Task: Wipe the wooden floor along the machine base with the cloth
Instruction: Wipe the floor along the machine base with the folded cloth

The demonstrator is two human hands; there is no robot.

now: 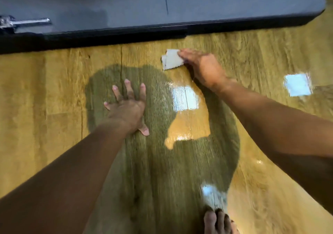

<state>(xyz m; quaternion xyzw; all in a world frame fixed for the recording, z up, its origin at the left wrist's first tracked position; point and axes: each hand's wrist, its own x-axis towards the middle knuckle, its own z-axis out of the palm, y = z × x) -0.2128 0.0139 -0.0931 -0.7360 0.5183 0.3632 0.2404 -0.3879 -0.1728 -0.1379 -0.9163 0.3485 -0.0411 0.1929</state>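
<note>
- The small, pale grey folded cloth (pixel 171 59) lies flat on the wooden floor just in front of the machine base's black lower edge — near it, but we judge not touching it.
- The right hand (pixel 200 66) covers the cloth's right part with its fingers laid fairly flat, pressing down rather than gripping. The blur keeps us from telling whether the thumb is tucked under an edge.
- With so loose a hold, a fast stroke could slide the hand off and leave the cloth behind, or fold it over so that bare fingers rub the boards.
- The dark grey machine base (pixel 234 4) runs across the top of the view. Wiping tight along it could knock the knuckles on that black edge, while keeping clear of it would leave an unwiped strip.
- Further out from the base, the left hand (pixel 126 107) is spread wide open, palm down on the glossy yellow-brown wooden floor (pixel 54 93), holding nothing and apparently taking weight.
- The boards shine between the arms and may be damp — we cannot be sure — and a braced palm could skid there.
- The person's bare toes (pixel 216 221) rest farthest from the base, on the same glossy floor, so footing is a second slip risk.
- A shiny metal rod (pixel 30 22) sits on the base at its far left, well apart from the cloth. A long leftward stroke might bring the arm close to it.
</note>
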